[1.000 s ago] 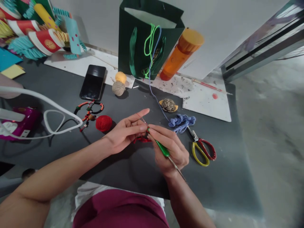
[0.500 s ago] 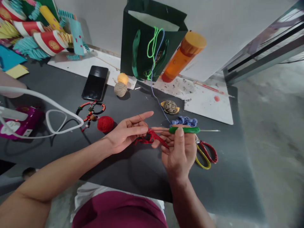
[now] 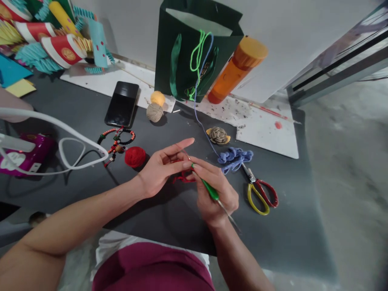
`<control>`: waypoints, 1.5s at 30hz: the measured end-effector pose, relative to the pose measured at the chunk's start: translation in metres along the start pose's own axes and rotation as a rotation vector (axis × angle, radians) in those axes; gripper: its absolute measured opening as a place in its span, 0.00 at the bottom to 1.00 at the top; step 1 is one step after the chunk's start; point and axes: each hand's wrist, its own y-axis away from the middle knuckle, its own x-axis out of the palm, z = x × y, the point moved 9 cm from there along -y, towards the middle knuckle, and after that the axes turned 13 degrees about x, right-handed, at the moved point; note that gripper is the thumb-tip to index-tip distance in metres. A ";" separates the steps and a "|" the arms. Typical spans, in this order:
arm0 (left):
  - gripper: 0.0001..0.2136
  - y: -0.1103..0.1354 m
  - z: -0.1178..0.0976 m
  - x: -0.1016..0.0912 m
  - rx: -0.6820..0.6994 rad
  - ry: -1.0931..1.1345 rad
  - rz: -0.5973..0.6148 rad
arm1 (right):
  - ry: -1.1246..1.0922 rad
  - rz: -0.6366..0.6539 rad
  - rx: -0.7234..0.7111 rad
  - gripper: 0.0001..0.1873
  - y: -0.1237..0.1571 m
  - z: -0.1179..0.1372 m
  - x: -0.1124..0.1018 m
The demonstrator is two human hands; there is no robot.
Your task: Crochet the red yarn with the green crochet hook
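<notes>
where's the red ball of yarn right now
In the head view, the red ball of yarn sits left of centre on the dark table, between the beaded strand and the left hand.

Over by the wall [image 3: 130,28], a dark green bag [image 3: 185,46] stood at the back of the counter [image 3: 281,226], an orange bottle [image 3: 233,74] right beside it. To the left I saw a black phone [image 3: 121,104] lying near a yellow ball [image 3: 158,98] and a beige ball [image 3: 154,112]. On the right, red-and-yellow-handled scissors [image 3: 251,177] lay just by blue yarn [image 3: 235,156], whose strand ran up to the bag.
</notes>
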 end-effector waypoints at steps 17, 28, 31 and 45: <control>0.26 0.001 0.016 0.003 -0.189 0.109 0.103 | -0.257 -0.162 0.380 0.05 0.005 -0.035 -0.016; 0.22 0.001 0.007 0.010 -0.103 -0.068 0.163 | -0.482 0.082 0.600 0.09 -0.005 -0.047 0.012; 0.22 0.000 0.002 0.009 -0.042 -0.101 0.154 | -0.513 0.053 0.598 0.07 -0.004 -0.048 0.011; 0.22 -0.003 -0.001 0.006 0.005 -0.123 0.153 | -0.575 -0.055 0.735 0.11 -0.008 -0.052 -0.005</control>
